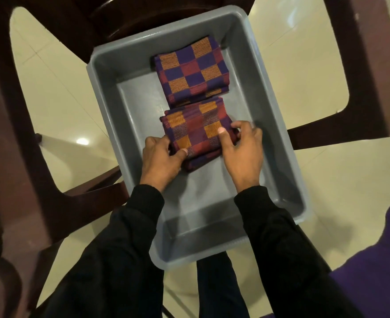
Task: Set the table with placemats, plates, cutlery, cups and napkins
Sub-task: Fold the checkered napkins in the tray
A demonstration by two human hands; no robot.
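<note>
Head view: I look straight down into a grey tub, with the floor and dark chair legs showing around it.
Sleeves: black, reaching in from the near edge.
Left hand (160, 157): my fingers curl round the left edge of the near checked cloth stack (195, 134), thumb on top.
Right hand (242, 148): my fingers grip the same stack's right edge, thumb pressed on its top.
Near stack: folded purple, red and orange cloths, low in the middle of the tub; I cannot tell whether it rests on the bottom or is just lifted.
Far stack (192, 70): a matching pile just beyond, untouched.
Tub (102, 92): holds only these two piles.
Progress: by my judgement very early; I am fetching cloths, napkins or placemats, and no tabletop, plates, cutlery or cups are in view.
</note>
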